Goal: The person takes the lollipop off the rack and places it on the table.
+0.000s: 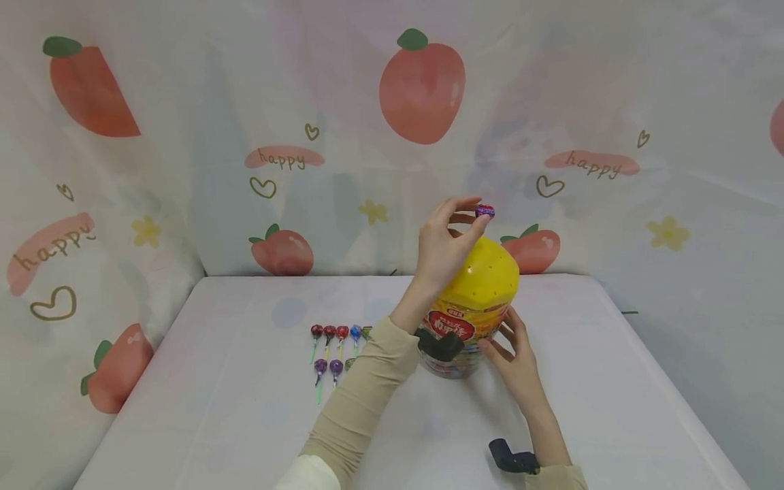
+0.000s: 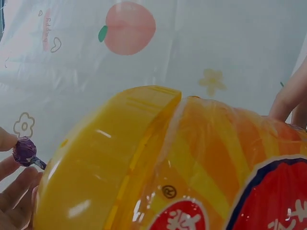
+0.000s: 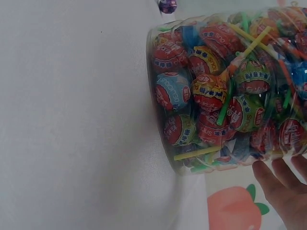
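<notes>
A large clear jar of lollipops (image 3: 206,91) with a yellow lid (image 1: 486,272) leans to the right on the table. My right hand (image 1: 517,361) grips its right side, thumb in front and fingers round toward the back. Above the lid, my left hand (image 1: 444,248) pinches a lollipop (image 1: 484,211) in purple and red wrapping between thumb and fingers. Its stick shows in the left wrist view, running down toward the lid, which hides part of that hand.
Left of the jar lie two rows of wrapped lollipops (image 1: 329,332) on the white tablecloth (image 1: 214,395); my left sleeve (image 1: 367,388) covers their right ends. A patterned cloth backdrop (image 1: 343,88) hangs behind. Black wrist mounts (image 1: 511,457) sit on both arms.
</notes>
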{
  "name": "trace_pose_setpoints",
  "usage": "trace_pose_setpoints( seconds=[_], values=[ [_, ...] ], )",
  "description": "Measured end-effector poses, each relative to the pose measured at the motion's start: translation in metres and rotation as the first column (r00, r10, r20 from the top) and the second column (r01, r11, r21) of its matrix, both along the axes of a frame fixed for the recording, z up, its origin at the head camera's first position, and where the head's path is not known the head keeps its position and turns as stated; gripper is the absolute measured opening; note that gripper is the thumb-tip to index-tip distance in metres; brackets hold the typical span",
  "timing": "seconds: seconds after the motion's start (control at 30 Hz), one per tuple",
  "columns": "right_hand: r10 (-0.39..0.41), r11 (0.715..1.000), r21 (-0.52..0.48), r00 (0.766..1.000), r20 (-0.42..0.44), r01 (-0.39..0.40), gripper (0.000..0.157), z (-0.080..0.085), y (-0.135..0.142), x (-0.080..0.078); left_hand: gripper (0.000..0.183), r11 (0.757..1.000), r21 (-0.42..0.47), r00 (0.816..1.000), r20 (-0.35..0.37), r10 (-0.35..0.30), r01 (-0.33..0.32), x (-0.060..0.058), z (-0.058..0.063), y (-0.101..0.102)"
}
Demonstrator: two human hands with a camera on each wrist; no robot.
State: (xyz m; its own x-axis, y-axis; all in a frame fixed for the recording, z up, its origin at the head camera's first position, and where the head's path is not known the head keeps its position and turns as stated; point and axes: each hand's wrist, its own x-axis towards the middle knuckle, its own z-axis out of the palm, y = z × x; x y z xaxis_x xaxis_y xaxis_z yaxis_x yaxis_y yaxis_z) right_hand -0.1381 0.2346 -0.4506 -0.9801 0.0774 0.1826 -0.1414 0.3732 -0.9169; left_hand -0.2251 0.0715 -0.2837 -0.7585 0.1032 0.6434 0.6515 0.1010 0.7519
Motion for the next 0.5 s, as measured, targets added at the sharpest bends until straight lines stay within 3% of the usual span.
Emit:
trace_pose_setpoints(
  seconds=[0.2,0.5],
  values=[
    [0.000,1.000,0.002,1.000,-0.001,0.000,0.082,-0.0009,-0.0003,-0.0005,0.029,1.000,-0.007,1.000,-0.003,-0.021,0.021,0.0009,0.0039,-0.0015],
    [-0.009,1.000,0.011,1.000,-0.005,0.009,0.082,-0.0010,-0.0001,-0.0007,0.026,0.997,0.071,1.000,-0.010,-0.026,0.027,0.0011,0.0097,-0.0041]
  ],
)
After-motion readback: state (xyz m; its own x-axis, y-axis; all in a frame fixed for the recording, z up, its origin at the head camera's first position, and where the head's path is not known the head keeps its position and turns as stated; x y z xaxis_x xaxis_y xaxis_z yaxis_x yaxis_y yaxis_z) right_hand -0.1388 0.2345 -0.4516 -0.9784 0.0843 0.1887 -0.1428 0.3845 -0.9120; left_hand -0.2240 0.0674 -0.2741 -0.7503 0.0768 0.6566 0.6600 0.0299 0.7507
